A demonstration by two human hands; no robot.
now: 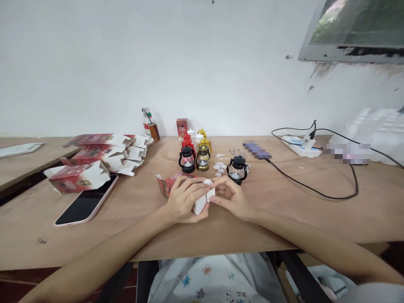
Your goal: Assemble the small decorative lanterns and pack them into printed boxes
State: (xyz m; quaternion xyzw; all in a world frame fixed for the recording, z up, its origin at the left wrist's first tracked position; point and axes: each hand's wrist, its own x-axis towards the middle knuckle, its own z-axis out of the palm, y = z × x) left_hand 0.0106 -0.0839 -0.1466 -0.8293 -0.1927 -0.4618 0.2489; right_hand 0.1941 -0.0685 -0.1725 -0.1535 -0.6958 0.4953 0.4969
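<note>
A red printed carton (172, 183) with white inner flaps lies on its side close to me. My left hand (188, 198) is wrapped over its near end. With thumb and fingers, my right hand (232, 195) pinches a white flap (211, 194) at that same end. Just beyond stand small lanterns: a black one (187, 160), a bronze one (203, 158), and red, white and gold ones behind. Another black lantern (237, 169) sits alone to the right, past my right hand. Small white pieces (220, 168) lie scattered between the lanterns.
Opened red cartons (75, 176) are piled at the left, beside a pink-edged phone (88, 202). A closed red box (182, 128) and a bottle (152, 128) stand near the wall. A black cable (315, 196) loops across the right, near a power strip (307, 149).
</note>
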